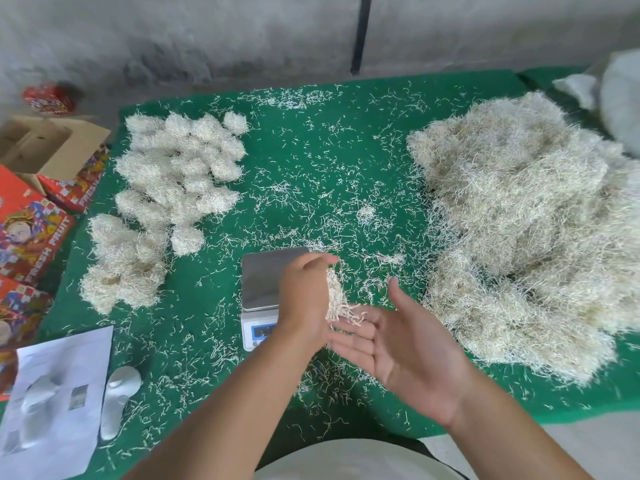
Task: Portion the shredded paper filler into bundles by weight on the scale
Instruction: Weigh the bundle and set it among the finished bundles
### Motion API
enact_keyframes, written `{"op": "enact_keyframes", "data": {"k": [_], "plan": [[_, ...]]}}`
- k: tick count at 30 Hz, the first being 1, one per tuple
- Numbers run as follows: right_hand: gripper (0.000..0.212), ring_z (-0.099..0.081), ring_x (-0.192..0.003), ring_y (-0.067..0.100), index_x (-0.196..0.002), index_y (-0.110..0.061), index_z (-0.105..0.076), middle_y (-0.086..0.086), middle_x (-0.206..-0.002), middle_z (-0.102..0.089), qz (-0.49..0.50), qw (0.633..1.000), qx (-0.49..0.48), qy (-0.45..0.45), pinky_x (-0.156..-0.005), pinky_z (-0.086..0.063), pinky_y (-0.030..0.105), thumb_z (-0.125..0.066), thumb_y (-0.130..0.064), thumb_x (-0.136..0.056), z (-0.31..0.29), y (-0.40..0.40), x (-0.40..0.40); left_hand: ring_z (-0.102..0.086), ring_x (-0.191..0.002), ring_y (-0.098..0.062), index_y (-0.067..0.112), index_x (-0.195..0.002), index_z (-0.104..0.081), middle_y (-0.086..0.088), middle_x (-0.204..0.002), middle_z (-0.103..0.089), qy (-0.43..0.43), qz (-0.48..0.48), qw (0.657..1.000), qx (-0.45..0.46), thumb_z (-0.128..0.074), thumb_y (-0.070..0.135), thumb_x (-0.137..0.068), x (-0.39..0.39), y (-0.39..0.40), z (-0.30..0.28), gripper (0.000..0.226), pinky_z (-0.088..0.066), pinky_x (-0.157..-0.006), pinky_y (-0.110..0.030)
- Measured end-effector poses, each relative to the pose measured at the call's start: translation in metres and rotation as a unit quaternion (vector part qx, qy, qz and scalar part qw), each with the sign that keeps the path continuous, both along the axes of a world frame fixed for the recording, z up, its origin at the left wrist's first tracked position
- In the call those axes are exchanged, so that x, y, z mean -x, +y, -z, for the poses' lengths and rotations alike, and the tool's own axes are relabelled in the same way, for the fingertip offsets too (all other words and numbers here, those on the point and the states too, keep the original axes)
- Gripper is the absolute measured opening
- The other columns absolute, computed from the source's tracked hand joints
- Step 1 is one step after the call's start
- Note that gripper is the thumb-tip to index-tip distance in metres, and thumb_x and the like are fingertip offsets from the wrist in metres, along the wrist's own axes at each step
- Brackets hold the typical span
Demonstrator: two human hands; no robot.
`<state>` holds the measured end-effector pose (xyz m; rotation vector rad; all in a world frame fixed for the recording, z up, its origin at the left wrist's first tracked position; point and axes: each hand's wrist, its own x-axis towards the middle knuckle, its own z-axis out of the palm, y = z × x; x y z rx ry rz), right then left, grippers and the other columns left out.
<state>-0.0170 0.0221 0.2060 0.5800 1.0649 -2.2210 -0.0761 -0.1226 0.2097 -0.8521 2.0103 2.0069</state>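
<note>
While our left hand curls its fingers round a small tuft of shredded paper at lower centre, our right hand lies palm up just beside it, fingers spread and relaxed, strands touching its fingertips. Behind the left hand sits the scale, its steel pan bare. Finished bundles fill the upper left; the loose heap fills the right.

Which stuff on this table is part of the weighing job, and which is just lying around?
Job: scale, big loose paper heap, finished bundles, tuft in left hand.
Lying about: fruit boxes, open carton, printed sheet, white bag.
</note>
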Motion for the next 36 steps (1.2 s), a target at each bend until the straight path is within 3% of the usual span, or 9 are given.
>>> {"op": "enact_keyframes", "data": {"k": [2, 5, 9, 14, 20, 24, 28, 31, 36], "plan": [[0.079, -0.068, -0.122, 0.041, -0.14, -0.003, -0.054, 0.028, -0.128, -0.07, 0.004, 0.998, -0.054, 0.028, -0.101, -0.059, 0.046, -0.042, -0.07, -0.1, 0.001, 0.011, -0.005, -0.064, -0.115, -0.026, 0.032, -0.094, -0.082, 0.0, -0.116, -0.072, -0.058, -0.03, 0.994, -0.093, -0.052, 0.017, -0.1, 0.002, -0.002, 0.0, 0.034, -0.049, -0.098, -0.051], [0.074, -0.074, -0.113, 0.028, -0.135, -0.011, -0.065, 0.011, -0.119, -0.077, 0.0, 0.974, -0.203, 0.101, -0.104, -0.055, 0.047, -0.035, -0.07, -0.1, -0.007, 0.018, -0.008, -0.06, -0.054, -0.02, 0.016, -0.11, -0.08, -0.007, -0.07, -0.063, -0.116, -0.05, 0.969, -0.212, -0.057, 0.012, -0.1, 0.001, 0.003, 0.003, 0.025, -0.051, -0.06, -0.033], [0.048, -0.061, -0.117, -0.011, -0.129, -0.052, -0.063, -0.031, -0.124, -0.067, 0.005, 0.823, -0.479, 0.306, -0.097, -0.048, 0.025, -0.033, -0.075, -0.101, -0.022, 0.01, -0.012, -0.059, -0.057, -0.02, 0.002, -0.109, -0.072, -0.007, -0.068, -0.062, -0.165, -0.055, 0.941, -0.29, -0.052, 0.009, -0.102, 0.0, 0.017, -0.005, 0.022, -0.049, -0.059, -0.029], [0.068, -0.038, -0.142, -0.012, -0.155, -0.036, -0.047, -0.024, -0.155, -0.048, -0.068, 0.728, -0.551, 0.402, -0.116, -0.027, 0.012, -0.032, -0.073, -0.101, -0.015, -0.008, -0.009, -0.062, -0.045, -0.021, 0.01, -0.078, -0.058, -0.005, -0.049, -0.057, -0.219, -0.031, 0.932, -0.287, -0.043, 0.021, -0.104, -0.014, 0.038, -0.023, 0.032, -0.047, -0.057, -0.031], [0.033, -0.069, -0.111, 0.003, -0.125, -0.042, -0.065, -0.012, -0.118, -0.075, 0.1, 0.871, -0.398, 0.269, -0.092, -0.054, 0.032, -0.044, -0.058, -0.105, -0.001, -0.016, -0.01, -0.074, -0.094, -0.026, 0.017, -0.105, -0.076, -0.007, -0.099, -0.079, -0.213, 0.034, 0.951, -0.221, -0.059, 0.065, -0.095, -0.013, 0.062, -0.033, 0.052, -0.057, -0.086, -0.037], [0.042, -0.054, -0.063, 0.011, -0.086, -0.02, -0.061, -0.005, -0.068, -0.062, 0.143, 0.855, -0.436, 0.242, -0.057, -0.045, 0.026, -0.046, -0.052, -0.108, 0.015, -0.01, -0.007, -0.068, -0.106, -0.021, 0.027, -0.128, -0.067, -0.002, -0.113, -0.073, -0.221, 0.12, 0.95, -0.184, -0.047, 0.087, -0.085, -0.016, 0.063, -0.029, 0.077, -0.048, -0.105, -0.045], [0.039, -0.03, -0.048, 0.011, -0.066, -0.021, -0.041, -0.012, -0.046, -0.033, 0.175, 0.877, -0.44, 0.078, -0.044, -0.037, 0.023, -0.046, -0.022, -0.104, 0.036, 0.008, 0.011, -0.027, -0.155, -0.025, 0.037, -0.163, -0.021, 0.002, -0.171, -0.019, -0.205, 0.228, 0.943, -0.132, -0.037, 0.09, -0.086, -0.035, 0.052, -0.012, 0.095, -0.016, -0.126, -0.058], [0.028, -0.04, -0.052, 0.011, -0.077, -0.016, -0.046, -0.009, -0.055, -0.042, 0.166, 0.914, -0.366, -0.047, -0.054, -0.04, 0.035, -0.044, -0.022, -0.104, 0.051, 0.02, 0.016, -0.017, -0.157, -0.017, 0.051, -0.16, -0.013, 0.018, -0.171, -0.007, -0.084, 0.342, 0.936, -0.02, -0.042, 0.087, -0.087, -0.054, 0.033, 0.015, 0.086, -0.016, -0.123, -0.049], [0.035, -0.074, -0.095, 0.031, -0.115, -0.004, -0.069, 0.018, -0.105, -0.073, 0.069, 0.985, -0.152, -0.048, -0.082, -0.063, 0.048, -0.047, -0.032, -0.111, 0.057, 0.012, 0.005, -0.026, -0.145, 0.004, 0.046, -0.16, -0.022, 0.03, -0.162, -0.015, 0.16, 0.454, 0.843, 0.242, -0.076, 0.058, -0.085, -0.061, -0.011, 0.049, 0.093, -0.024, -0.118, -0.022]]}}
